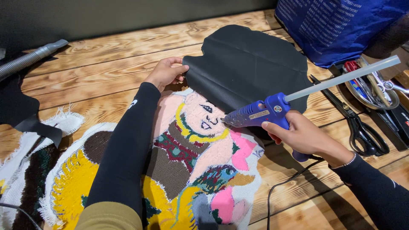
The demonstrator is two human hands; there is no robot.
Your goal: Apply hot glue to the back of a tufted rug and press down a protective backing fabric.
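Observation:
A colourful tufted rug piece (200, 166) with a figure on it lies face up on the wooden table (106, 55). A black backing sheet (249, 64) is folded back over its upper end. My left hand (165, 73) pinches the left edge of that black sheet. My right hand (303, 135) grips a blue hot glue gun (262, 111) with a long clear glue stick (343, 78) sticking out behind. Its nozzle points at the fold where the black sheet meets the rug.
Black scissors (360, 127) lie right of the glue gun, beside a metal tray of tools (375, 87). A blue bag (341, 25) stands at back right. Another tufted piece (64, 179) and black scrap (21, 110) lie left. A grey tube (32, 57) rests far left.

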